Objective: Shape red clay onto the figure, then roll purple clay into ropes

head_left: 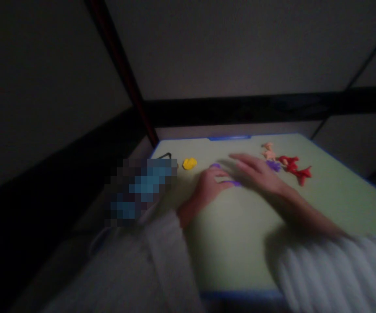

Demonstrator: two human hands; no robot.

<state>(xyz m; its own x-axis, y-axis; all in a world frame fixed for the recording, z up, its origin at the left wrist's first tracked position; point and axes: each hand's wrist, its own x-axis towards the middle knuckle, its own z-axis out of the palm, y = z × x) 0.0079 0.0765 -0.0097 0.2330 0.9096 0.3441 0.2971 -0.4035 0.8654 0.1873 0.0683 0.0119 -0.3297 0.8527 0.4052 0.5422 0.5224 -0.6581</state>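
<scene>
On the pale tabletop (240,234), my left hand (207,184) has its fingers curled at a purple piece (236,183), which shows beyond the thumb. More purple appears above its knuckles; how the parts join is hidden. My right hand (261,174) is just to the right, blurred, palm down with fingers stretched out and nothing visible in them. Beyond its wrist lie a purple lump (273,165), a peach-coloured piece (268,152) and red pieces (290,164), all soft-looking like modelling clay. A yellow lump (189,163) rests to the left of my hands.
A pixelated blue patch (147,184) covers something at the table's left edge. The table has a blue rim (240,295) and a blue strip (229,138) at its far edge. Behind it rises a grey wall (240,52) with a dark band.
</scene>
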